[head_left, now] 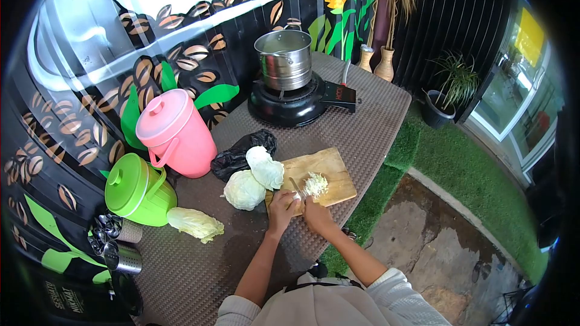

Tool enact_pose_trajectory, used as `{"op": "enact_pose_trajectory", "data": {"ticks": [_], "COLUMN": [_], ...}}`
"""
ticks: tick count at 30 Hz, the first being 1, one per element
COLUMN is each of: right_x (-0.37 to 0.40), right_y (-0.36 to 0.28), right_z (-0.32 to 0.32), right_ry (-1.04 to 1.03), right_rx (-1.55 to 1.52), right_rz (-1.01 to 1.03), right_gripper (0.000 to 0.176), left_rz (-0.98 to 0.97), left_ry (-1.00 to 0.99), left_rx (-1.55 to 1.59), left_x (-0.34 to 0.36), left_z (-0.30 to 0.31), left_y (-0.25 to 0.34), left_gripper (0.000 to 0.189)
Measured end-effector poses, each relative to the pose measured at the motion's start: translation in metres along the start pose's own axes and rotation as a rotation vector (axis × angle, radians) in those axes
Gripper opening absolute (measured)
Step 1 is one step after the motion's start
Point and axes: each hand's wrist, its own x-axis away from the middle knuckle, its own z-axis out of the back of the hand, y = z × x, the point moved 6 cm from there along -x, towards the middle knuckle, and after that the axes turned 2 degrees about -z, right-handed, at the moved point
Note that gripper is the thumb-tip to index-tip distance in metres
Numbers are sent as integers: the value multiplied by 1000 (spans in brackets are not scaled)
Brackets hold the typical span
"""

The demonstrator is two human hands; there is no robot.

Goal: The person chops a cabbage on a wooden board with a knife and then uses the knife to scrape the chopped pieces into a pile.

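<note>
A wooden cutting board point(339, 172) lies near the table's edge with a small heap of shredded cabbage point(316, 186) on it. My right hand point(316, 214) is closed around a knife point(295, 185), its handle hidden in the grip and its blade pointing away from me. Just to the left, my left hand point(282, 210) has its fingers bent over a small pale piece of cabbage point(296, 196), close beside the blade. Left of the board sit a whole cabbage point(244, 191) and another pale cabbage piece point(266, 168) leaning by it.
A black plastic bag point(237, 156) lies behind the cabbages. A steel pot point(284, 60) stands on a black portable stove point(285, 106) at the back. Pink point(181, 136) and green point(134, 190) lidded pitchers, a napa cabbage point(196, 224) and a metal utensil holder point(123, 258) occupy the left side.
</note>
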Motion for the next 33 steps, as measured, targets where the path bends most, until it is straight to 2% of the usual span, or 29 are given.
{"op": "enact_pose_trajectory", "data": {"ticks": [5, 8, 10, 14, 16, 19, 25, 30, 33], "right_x": [5, -7, -10, 2, 12, 11, -7, -1, -8], "right_y": [1, 11, 5, -6, -2, -3, 10, 2, 0], "right_z": [-9, -8, 4, 7, -5, -11, 16, -1, -7], "right_ry": [-23, -16, 1, -9, -13, 61, -15, 58, 49], "right_rx": [0, 3, 13, 92, 87, 108, 71, 136, 99], "right_rz": [-113, -129, 42, 30, -106, -29, 121, 55, 41], "right_gripper": [25, 24, 23, 18, 19, 22, 20, 19, 19], "left_rz": [-72, -28, -11, -9, -9, -20, -16, 36, -57], "left_ry": [13, 11, 22, 32, 31, 51, 40, 52, 36], "left_rx": [-13, -1, 24, 21, 11, 6, 48, 12, -34], "left_x": [-3, -5, -3, -3, -3, -5, -4, -1, -1], "left_z": [0, 1, -2, -2, -1, 0, 0, -3, -3], "left_y": [3, 0, -7, -8, -8, -7, -8, -13, -11], "left_gripper": [23, 24, 24, 25, 25, 25, 25, 25, 25]}}
